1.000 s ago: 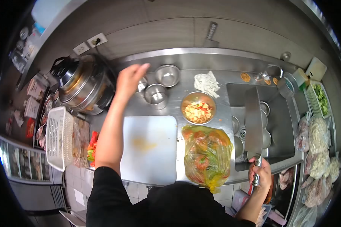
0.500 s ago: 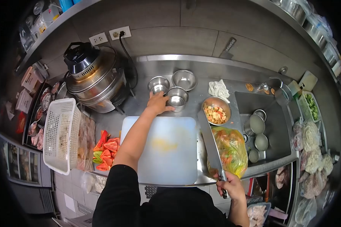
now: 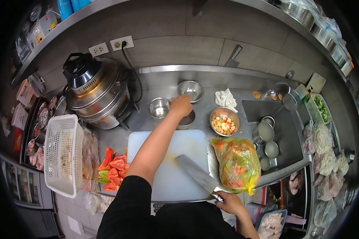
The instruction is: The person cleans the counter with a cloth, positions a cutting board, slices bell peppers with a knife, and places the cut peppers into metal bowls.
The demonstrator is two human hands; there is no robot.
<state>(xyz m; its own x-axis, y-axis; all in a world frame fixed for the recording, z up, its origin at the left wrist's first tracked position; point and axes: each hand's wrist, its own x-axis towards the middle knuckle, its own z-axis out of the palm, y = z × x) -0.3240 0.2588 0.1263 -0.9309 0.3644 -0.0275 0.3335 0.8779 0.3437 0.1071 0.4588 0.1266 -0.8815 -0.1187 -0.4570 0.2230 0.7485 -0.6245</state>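
Head view: clasping the knife (image 3: 197,174) partly over cutting board (image 3: 167,183) in closed right grip (image 3: 231,203); reaching with left grip (image 3: 181,106) over steel bowl (image 3: 186,121) on worktop (image 3: 140,118), cannot tell how far open or whether holding anything

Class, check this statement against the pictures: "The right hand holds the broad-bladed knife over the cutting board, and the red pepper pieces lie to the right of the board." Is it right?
One detail is wrong: the head view shows the red pepper pieces to the left of the cutting board. The right hand does hold the broad-bladed knife over it.
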